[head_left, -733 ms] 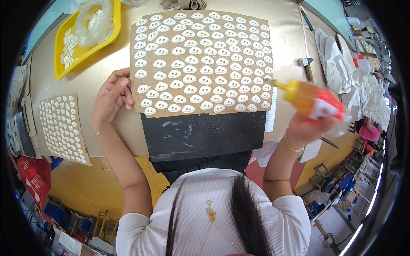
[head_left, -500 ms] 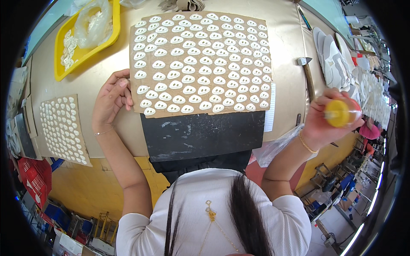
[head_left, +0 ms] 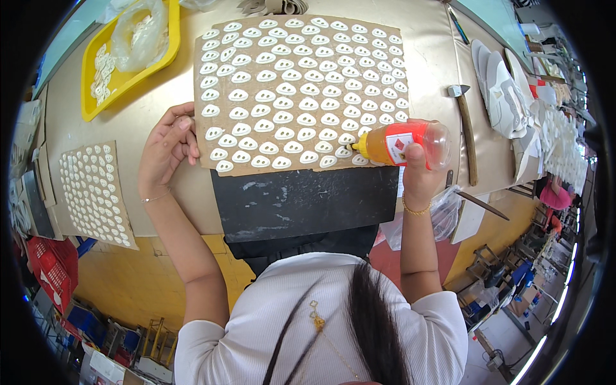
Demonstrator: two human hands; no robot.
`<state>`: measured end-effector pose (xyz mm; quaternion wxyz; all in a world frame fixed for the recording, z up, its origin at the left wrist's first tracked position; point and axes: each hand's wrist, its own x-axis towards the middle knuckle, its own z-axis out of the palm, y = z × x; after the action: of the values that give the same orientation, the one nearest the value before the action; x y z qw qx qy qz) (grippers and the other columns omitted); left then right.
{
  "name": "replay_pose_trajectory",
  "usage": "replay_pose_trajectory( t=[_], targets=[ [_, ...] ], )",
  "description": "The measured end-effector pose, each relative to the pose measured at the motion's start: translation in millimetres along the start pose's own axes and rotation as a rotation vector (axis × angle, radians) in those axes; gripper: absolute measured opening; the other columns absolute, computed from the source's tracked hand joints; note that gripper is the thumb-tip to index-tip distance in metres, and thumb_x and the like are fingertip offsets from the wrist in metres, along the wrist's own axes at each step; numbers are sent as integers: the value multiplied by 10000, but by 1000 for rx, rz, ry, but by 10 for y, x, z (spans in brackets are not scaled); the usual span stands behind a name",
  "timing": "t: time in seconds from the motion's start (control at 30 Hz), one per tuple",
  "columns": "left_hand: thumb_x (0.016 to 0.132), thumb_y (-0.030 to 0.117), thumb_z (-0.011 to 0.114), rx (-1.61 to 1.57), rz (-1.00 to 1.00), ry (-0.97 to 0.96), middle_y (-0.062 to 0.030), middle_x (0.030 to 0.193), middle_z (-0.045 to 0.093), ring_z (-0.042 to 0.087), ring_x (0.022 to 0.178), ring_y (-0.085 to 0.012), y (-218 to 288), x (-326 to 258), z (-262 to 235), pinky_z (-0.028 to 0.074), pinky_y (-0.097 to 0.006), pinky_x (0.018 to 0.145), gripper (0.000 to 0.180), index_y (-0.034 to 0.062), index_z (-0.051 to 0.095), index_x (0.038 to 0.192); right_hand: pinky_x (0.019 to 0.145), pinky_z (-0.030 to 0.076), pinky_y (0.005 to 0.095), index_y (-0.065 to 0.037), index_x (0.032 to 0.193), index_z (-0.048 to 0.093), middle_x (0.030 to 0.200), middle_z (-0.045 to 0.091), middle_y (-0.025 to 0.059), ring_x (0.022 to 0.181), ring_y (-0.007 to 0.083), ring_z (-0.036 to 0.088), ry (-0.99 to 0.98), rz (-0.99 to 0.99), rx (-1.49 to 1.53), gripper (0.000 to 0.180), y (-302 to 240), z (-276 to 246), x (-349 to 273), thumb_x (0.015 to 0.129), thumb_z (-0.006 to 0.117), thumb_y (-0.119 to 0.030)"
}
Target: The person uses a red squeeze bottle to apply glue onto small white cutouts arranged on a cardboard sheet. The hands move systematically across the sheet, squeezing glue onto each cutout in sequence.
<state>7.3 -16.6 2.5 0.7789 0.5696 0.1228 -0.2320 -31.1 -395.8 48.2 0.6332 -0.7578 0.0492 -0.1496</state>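
Observation:
In front of me lies a brown cardboard sheet (head_left: 256, 83) covered with rows of small white rounded-triangular pieces, each with two holes. My left hand (head_left: 170, 144) grips the sheet's left edge with curled fingers. In my right hand (head_left: 420, 173) is a squeeze bottle (head_left: 401, 144) with a yellow nozzle, amber liquid and a red band. It is tipped on its side, its nozzle pointing left at the pieces near the sheet's lower right corner. I cannot tell whether the tip touches one. A black board (head_left: 305, 202) lies partly under the sheet's near edge.
A yellow tray (head_left: 122, 90) with a plastic bag and loose white pieces stands at the far left. A smaller card (head_left: 96, 196) of white pieces lies left. To the right are a hammer (head_left: 466, 128), a metal blade (head_left: 484, 204), a clear plastic bag (head_left: 443, 215) and stacked white shapes (head_left: 497, 90).
My right hand has brought the bottle left from the table's right side to the sheet's lower right, turning it from end-on to sideways. My left hand has stayed in place.

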Motion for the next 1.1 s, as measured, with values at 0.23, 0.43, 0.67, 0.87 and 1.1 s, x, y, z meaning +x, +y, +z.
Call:
replay_pose_trajectory(
  t=[0.23,0.43,0.67,0.87,1.1],
  targets=[
    [926,133,496,-9,1,28,-46,792,551,574,554,-95,-1,-8,16,473,-194,436,337,-40,439,1210,668,458,258,18,902,586,830,567,50,752,133,559,-58,-65,-101,365,-7,-68,33,712,780,-226],
    [926,130,496,-5,2,32,-58,824,564,572,551,-97,1,-11,15,474,-197,437,344,-42,429,1217,649,450,260,18,865,599,816,552,53,721,137,554,-73,-102,-118,370,13,-145,-37,685,796,-239],
    [930,121,492,-24,0,20,-80,868,583,563,542,-98,-13,1,-4,476,-197,438,350,-47,413,1227,686,475,282,28,926,615,843,563,65,756,160,579,-69,-108,-103,414,-16,-46,-150,644,815,-199],
    [930,122,491,-22,6,21,-71,850,577,565,547,-97,-14,-3,-8,478,-197,436,350,-47,415,1226,702,492,292,25,943,614,875,613,96,789,185,596,-127,-193,-94,433,-17,23,-158,611,830,-150],
    [932,136,487,-4,7,24,-57,809,561,570,564,-90,13,-13,34,477,-193,448,330,-40,444,1207,670,482,290,10,906,629,838,637,95,766,193,594,-157,-317,-212,412,-64,104,-63,600,844,-163]
  ],
)
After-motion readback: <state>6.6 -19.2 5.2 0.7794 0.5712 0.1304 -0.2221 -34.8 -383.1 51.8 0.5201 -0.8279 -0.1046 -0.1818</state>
